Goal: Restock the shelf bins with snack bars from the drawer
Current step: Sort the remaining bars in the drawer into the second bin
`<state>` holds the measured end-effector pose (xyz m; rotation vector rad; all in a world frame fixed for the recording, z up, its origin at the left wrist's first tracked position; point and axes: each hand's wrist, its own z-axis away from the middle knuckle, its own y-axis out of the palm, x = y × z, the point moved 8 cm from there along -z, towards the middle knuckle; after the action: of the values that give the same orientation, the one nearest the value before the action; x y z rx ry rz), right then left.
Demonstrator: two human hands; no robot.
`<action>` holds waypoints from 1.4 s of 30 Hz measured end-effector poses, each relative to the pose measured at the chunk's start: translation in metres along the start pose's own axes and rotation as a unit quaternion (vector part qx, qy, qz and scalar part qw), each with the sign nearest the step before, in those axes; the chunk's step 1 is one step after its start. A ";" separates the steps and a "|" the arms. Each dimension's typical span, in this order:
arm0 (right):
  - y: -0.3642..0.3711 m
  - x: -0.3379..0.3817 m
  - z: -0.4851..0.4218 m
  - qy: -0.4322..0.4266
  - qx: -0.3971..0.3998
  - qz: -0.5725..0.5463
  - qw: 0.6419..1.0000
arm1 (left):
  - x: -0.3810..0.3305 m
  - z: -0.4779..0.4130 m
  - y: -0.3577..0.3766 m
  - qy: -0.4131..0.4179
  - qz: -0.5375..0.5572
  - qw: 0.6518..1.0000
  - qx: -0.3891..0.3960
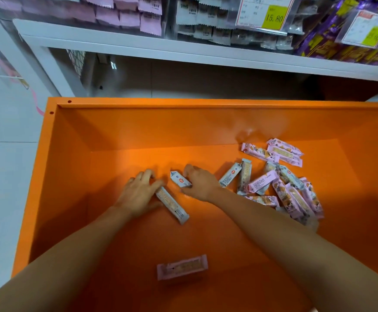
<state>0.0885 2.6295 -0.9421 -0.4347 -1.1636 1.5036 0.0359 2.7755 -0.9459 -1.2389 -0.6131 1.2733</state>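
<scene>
The right hand (200,183) is pinching a short blue-white bar (180,179) between thumb and curled fingers. The bar's free end is sticking out to the left of the grip, low over the floor of the orange drawer (70,176). A small red mark is showing on its wrapper, but the print beside it is too small to read. Just left of that grip, the left hand (138,194) is lying with spread fingers against the upper end of a pale bar (172,206); whether it is actually grasping the bar cannot be told. To the right of the pinching hand, a pile of pink bars (280,183) is lying with cartoon figures on the wrappers and lettering too small to read. Nearer the person than both hands, a lone pink bar (182,266) is lying flat. Beyond the grip, above the drawer, shelf bins (168,23) are holding packets, and a price tag (265,12) is showing "15.80" on a yellow-green patch.
</scene>
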 end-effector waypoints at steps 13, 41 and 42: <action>-0.004 0.043 -0.006 -0.138 -0.025 -0.038 0.989 | 0.027 -0.009 -0.014 -0.077 0.198 0.974 -0.078; -0.006 -0.001 -0.016 0.102 -0.006 -0.034 0.994 | 0.042 -0.011 0.008 -0.295 0.630 0.716 -0.047; -0.006 0.000 -0.017 0.095 -0.005 -0.050 0.994 | 0.041 -0.011 0.009 -0.295 0.630 0.717 -0.045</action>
<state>0.1047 2.6360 -0.9446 -0.5070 -1.0290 1.3395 0.0534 2.8086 -0.9684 -1.3158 -0.1671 2.8980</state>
